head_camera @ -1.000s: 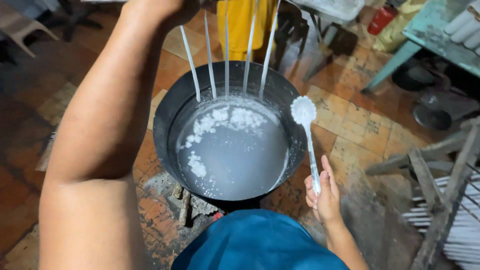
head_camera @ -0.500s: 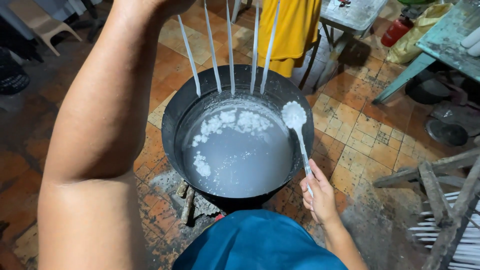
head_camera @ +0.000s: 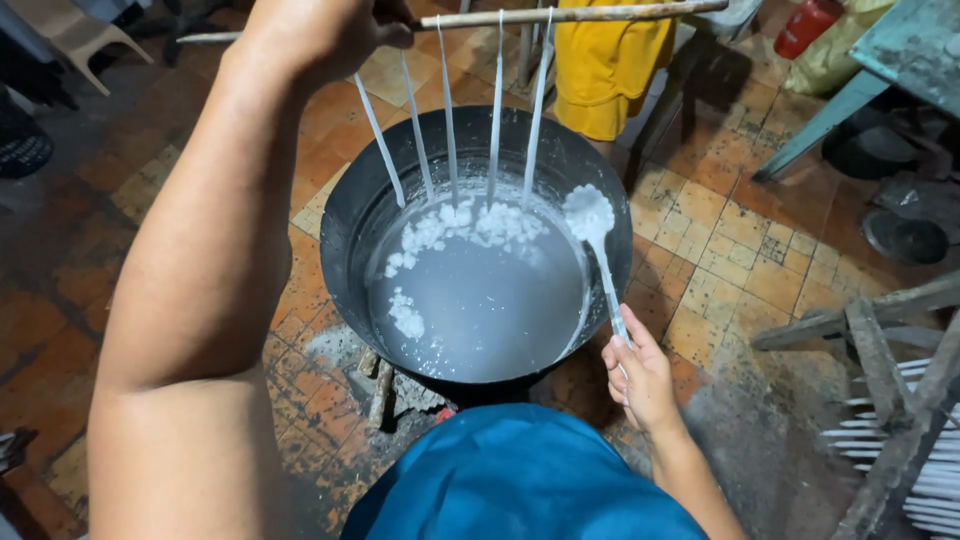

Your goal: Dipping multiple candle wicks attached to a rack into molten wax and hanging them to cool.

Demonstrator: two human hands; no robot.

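My left hand (head_camera: 320,35) is raised high and grips a wooden stick (head_camera: 570,14) from which several thin white tapers (head_camera: 497,110) hang down over a black pot (head_camera: 345,225). The pot holds pale grey liquid wax (head_camera: 490,300) with white clumps floating near the far side. My right hand (head_camera: 640,375) holds the handle of a white-coated ladle (head_camera: 588,215), its bowl above the pot's right inner edge. My blue garment (head_camera: 520,480) fills the bottom of the view.
The pot sits on bricks over an orange tiled floor (head_camera: 740,260). A person in yellow (head_camera: 605,70) stands behind the pot. A teal table leg (head_camera: 820,125) and dark pans (head_camera: 905,235) lie right; a wooden rack (head_camera: 900,400) with white tapers is at lower right. A plastic chair (head_camera: 60,35) stands far left.
The ladle has swung left from outside the pot's rim to over its right inner edge. The stick and my left hand have come into view at the top.
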